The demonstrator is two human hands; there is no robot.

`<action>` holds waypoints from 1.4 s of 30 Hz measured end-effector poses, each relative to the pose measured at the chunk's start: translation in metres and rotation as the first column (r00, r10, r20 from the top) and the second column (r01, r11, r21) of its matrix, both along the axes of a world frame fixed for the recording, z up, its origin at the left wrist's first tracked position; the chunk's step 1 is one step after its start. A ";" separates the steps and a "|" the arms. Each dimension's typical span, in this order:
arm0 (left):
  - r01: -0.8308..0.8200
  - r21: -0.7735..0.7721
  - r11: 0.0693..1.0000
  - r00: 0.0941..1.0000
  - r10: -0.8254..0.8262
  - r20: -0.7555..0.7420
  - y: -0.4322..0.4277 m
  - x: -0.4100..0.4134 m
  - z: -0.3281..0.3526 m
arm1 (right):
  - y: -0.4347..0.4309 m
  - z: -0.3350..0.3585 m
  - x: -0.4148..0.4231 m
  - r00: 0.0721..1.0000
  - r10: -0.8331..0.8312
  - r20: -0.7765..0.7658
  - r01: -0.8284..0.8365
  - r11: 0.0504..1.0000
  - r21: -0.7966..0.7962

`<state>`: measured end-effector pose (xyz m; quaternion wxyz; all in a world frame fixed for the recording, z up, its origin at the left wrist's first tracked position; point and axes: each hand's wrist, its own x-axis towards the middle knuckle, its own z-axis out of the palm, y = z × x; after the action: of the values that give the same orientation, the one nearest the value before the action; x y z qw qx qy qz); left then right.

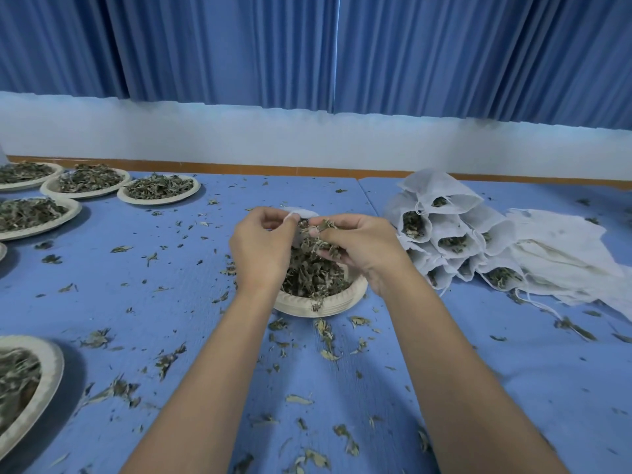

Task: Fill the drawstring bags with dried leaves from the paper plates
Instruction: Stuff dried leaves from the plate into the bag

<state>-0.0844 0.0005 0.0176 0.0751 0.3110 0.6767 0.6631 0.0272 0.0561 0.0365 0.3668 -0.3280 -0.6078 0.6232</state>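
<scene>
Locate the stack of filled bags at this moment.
Head view: the filled bags are stacked on the right half of the table, just right of the right hand and the paper plate under it, with flat empty bags against their right side.

Left hand (262, 249) on drawstring bag (301, 212), right hand (360, 249) around dried leaves (316, 241)

The table (191, 234) is blue, flecked with dull green-brown leaves (311, 275). The plates (321, 304) are cream with ribbed rims. The bags (441, 189) are white. Far: pleated blue curtain (239, 46), white wall (239, 135), orange strip (205, 164).
</scene>
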 end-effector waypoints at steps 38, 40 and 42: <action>0.278 -0.044 0.960 0.959 -0.280 -0.046 0.007 0.000 -0.017 | -0.004 -0.005 -0.015 0.992 -0.098 0.075 0.104 0.991 -0.088; 0.271 -0.036 0.962 0.960 -0.273 -0.055 0.008 0.000 -0.017 | -0.002 -0.006 -0.013 0.995 -0.098 0.034 0.101 0.990 -0.096; 0.269 -0.021 0.963 0.962 -0.270 -0.052 0.009 -0.001 -0.016 | -0.001 -0.007 -0.011 0.995 -0.104 0.005 0.104 0.991 -0.087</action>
<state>-0.0853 0.0091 0.0015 0.1484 0.4175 0.6345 0.6333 0.0164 0.0555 0.0300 0.3837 -0.3753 -0.5622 0.6292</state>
